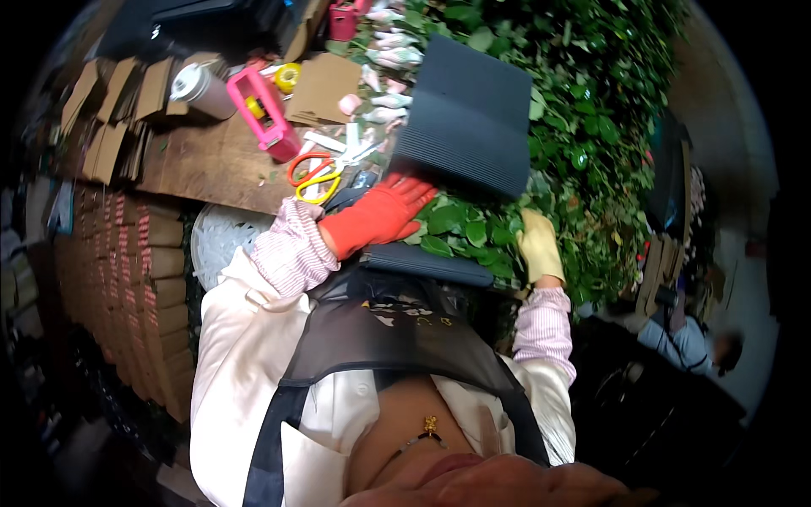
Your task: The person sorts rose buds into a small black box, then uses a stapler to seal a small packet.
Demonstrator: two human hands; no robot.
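My left hand [378, 218], in a red glove, lies with fingers stretched out at the left end of a bunch of leafy green stems [473, 228]. Its fingertips reach the lower edge of a dark ribbed sheet [473, 110], which stands tilted behind the bunch. A second dark strip [431, 264] runs along the near side of the leaves, against my apron. At the right end of the bunch, my right hand [541, 245], in a pale yellow glove, is closed round the leafy stems. Its fingertips are partly hidden.
Left of the sheet lie scissors [314, 179] with red and yellow handles, a pink tape dispenser [263, 114], a lidded bottle [203, 90] and flat cardboard [325, 89]. White-and-pink wrapped flower heads [393, 55] and piled foliage [591, 110] lie beyond. Another person [688, 342] is at far right.
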